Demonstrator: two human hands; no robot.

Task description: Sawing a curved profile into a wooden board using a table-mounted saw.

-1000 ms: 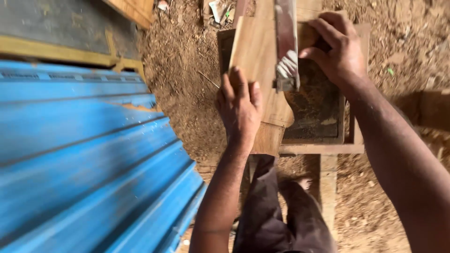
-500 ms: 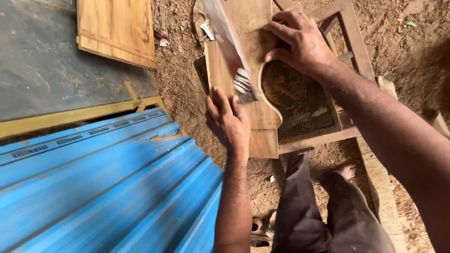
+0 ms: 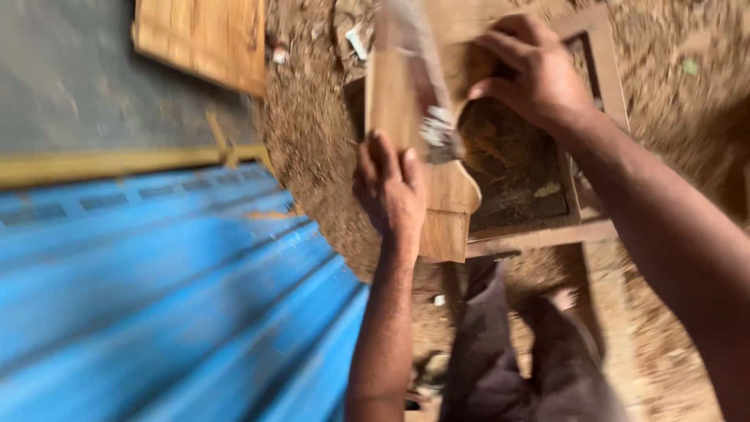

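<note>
Curved wooden board [image 3: 406, 117], left hand [image 3: 391, 195] pressing, right hand [image 3: 531, 70] gripping top

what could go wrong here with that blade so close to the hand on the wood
1. The left hand presses on the wooden piece right beside the metal tool; a slip might catch the fingers.
2. The right hand grips the piece's far edge, and the piece rests on an open wooden frame, so it may rock or shift.
3. The view is blurred, so how firmly the tool is held cannot be told.
</note>
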